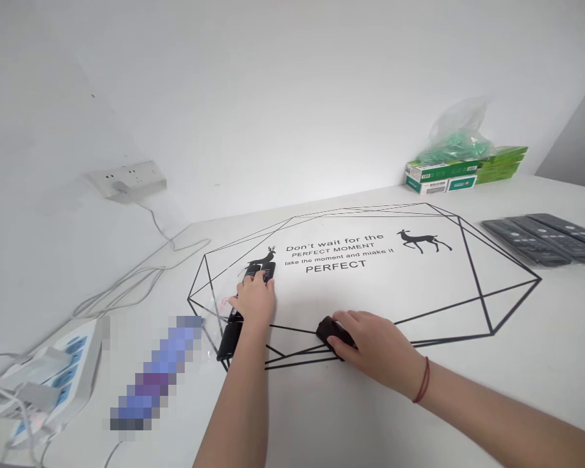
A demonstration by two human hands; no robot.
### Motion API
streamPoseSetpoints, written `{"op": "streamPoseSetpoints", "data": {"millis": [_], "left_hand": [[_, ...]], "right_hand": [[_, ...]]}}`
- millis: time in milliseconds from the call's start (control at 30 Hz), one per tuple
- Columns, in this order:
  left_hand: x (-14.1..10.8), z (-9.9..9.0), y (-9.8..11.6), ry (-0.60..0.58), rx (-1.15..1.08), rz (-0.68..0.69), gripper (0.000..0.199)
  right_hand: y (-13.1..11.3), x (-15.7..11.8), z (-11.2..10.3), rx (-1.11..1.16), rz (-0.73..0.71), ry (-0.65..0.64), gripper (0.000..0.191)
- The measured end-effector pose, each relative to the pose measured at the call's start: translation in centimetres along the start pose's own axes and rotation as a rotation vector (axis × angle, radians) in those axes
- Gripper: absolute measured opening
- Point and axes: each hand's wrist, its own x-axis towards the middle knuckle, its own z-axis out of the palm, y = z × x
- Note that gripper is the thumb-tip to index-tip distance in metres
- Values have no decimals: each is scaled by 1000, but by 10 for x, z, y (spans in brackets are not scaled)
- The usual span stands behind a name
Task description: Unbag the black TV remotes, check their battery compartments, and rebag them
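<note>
My left hand [256, 300] rests with curled fingers on one of the slim black oblong objects [269, 269], which lie side by side over the printed deer at the left of the tabletop. Small pale print shows on their far ends; the hand hides the rest. Below it, beside my wrist, lies another glossy black object [229, 340]. My right hand [370, 337] grips a black oblong object [327, 329] on the table near the front, thumb on the near side and fingers over the top. Its kind I cannot make out.
Bagged black remote controls [541, 239] lie at the right. Green and white boxes [441, 175] carry a plastic bag [461, 133] at the back. A power strip [71, 377], white cables [141, 286] and a pixelated item [158, 370] are at the left, under a wall socket [136, 179].
</note>
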Motion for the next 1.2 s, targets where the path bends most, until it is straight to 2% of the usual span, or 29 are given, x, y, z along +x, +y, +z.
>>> {"op": "streamPoseSetpoints", "data": {"millis": [167, 300, 400, 533, 667, 800, 900, 1000, 1200], "left_hand": [[0, -2, 1, -5, 3, -16, 38], [0, -4, 1, -19, 0, -30, 38], [1, -4, 0, -16, -7, -38, 38], [1, -6, -2, -26, -29, -59, 40], [2, -22, -5, 25, -187, -126, 54], [7, -42, -17, 162, -377, -196, 52], [13, -48, -29, 194, -443, -209, 45], [17, -48, -37, 129, -449, -176, 36], [16, -47, -38, 81, -480, -135, 32]], "right_hand": [[-1, -1, -3, -68, -15, -52, 24], [2, -2, -1, -5, -66, 1, 20], [3, -2, -1, 36, -134, 41, 18], [2, -3, -1, 72, -262, 26, 15], [2, -6, 2, 97, -365, 8, 23], [-2, -8, 9, 70, -477, 22, 32], [-12, -4, 20, 34, -530, 67, 33], [-30, 5, 32, 6, -569, 107, 36], [-70, 32, 52, -32, -574, 96, 36]]}}
